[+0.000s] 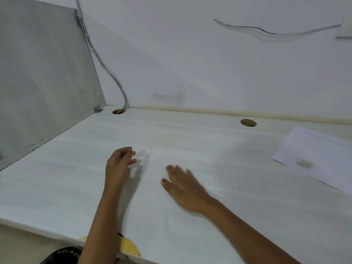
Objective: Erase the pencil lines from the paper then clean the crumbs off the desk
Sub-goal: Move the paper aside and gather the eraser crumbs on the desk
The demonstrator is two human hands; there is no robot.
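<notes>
A white sheet of paper (316, 155) lies at the right edge of the white desk (190, 134), with a small white eraser (304, 163) resting on it. My left hand (119, 164) hovers over the middle of the desk, fingers loosely curled and blurred, holding nothing that I can make out. To its right, my right hand (182, 187) lies flat and blurred, fingers straight, low over the desk surface. Both hands are far left of the paper. No crumbs are clear enough to see.
A grey side panel (43, 82) walls the desk's left edge. Two round cable holes (118, 111) (248, 123) sit near the back wall, a cable (106, 67) dropping into the left one. The desk's front edge runs along the lower left.
</notes>
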